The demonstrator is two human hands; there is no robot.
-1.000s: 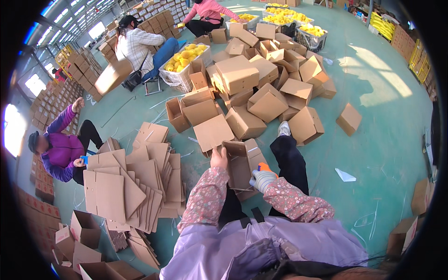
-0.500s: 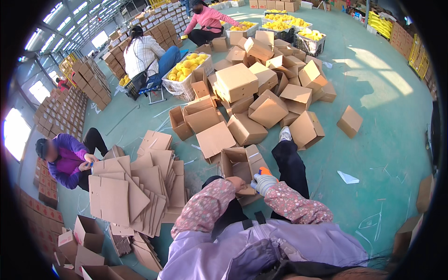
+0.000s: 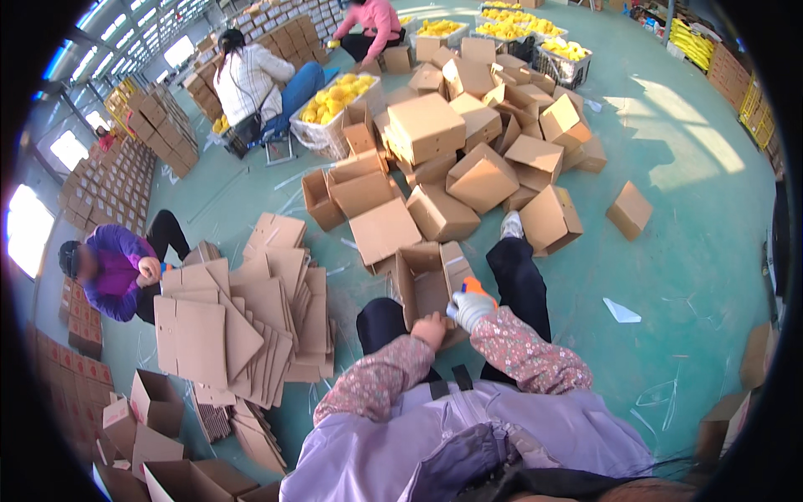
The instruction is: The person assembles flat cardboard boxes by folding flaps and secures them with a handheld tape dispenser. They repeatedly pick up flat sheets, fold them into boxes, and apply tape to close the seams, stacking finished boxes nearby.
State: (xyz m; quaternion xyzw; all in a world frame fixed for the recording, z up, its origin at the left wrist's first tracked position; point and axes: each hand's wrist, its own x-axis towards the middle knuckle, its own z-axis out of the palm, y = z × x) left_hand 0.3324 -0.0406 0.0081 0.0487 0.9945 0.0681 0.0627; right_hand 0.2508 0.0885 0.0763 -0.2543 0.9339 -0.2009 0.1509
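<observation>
An open cardboard box stands between my legs, its flaps up and its inside facing me. My left hand, bare, is closed on the box's near edge, fingers bent over the cardboard. In its grey glove, my right hand grips an orange hand-held tool at the right side of the same box. The glove and the box flap hide much of the tool, so its exact kind does not show. A raised flap of the box stands beyond the tool.
Flattened cartons lie stacked at my left, beside a person in purple. A heap of made-up boxes fills the floor ahead. Beyond are crates of yellow fruit and two more seated people. Open boxes stand lower left.
My left hand has drawn nearer to me along the box's edge. My right hand keeps the tool at the box's right side. The person in purple has shifted their hands.
</observation>
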